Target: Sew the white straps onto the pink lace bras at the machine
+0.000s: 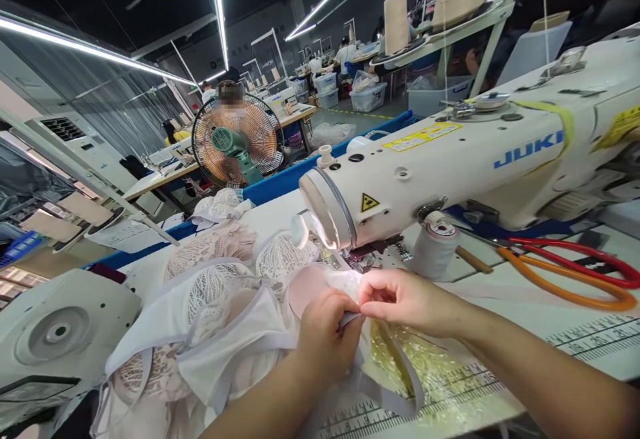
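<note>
A pile of white and pink lace garment pieces [220, 292] lies on the sewing table in front of a white JUKI sewing machine [450, 159]. My left hand [325, 339] is closed, pinching a white strap and lace edge just below the machine's head. My right hand [400, 299] is closed too, its fingertips pinching the same lace fabric right beside the left hand. A cream lace piece [425, 366] lies flat under my right forearm, over a printed ruler on the table.
Red and orange scissors [575, 266] lie on the table at right, behind a grey thread spool [435, 249]. A standing fan [235, 139] and a person are behind the table. Another machine's cover [60, 332] sits at lower left. More workstations and bins fill the background.
</note>
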{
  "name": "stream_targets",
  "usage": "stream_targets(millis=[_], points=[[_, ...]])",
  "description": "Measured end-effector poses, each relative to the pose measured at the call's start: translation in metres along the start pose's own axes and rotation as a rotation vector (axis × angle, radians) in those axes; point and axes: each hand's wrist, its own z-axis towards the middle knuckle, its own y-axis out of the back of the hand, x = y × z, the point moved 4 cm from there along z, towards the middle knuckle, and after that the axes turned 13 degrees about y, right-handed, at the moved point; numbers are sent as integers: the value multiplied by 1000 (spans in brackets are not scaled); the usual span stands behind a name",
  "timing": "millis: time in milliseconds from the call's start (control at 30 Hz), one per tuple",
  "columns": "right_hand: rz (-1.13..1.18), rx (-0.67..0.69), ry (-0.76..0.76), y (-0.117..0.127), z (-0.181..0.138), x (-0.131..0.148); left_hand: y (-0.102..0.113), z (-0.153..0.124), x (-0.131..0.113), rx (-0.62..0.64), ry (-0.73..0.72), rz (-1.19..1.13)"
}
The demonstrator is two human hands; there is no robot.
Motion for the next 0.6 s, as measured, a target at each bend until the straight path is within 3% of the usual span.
stream_targets(millis=[200, 267, 333, 400, 467, 600], points=[[148, 83, -15, 0, -3, 1, -1, -2, -1, 37, -15, -50], [186, 55, -16, 0, -3, -1, -1, -1, 1, 79, 44, -95], [213, -94, 26, 2, -2, -4, -2, 1, 7, 161, 235, -206], [241, -305, 70, 5, -2, -10, -5, 3, 15, 286, 520, -405], [315, -428, 67, 2, -2, -17, -8, 3, 19, 374, 751, -621], [487, -518, -18, -5, -1, -25, -9, 5, 23, 387, 932, -840]])
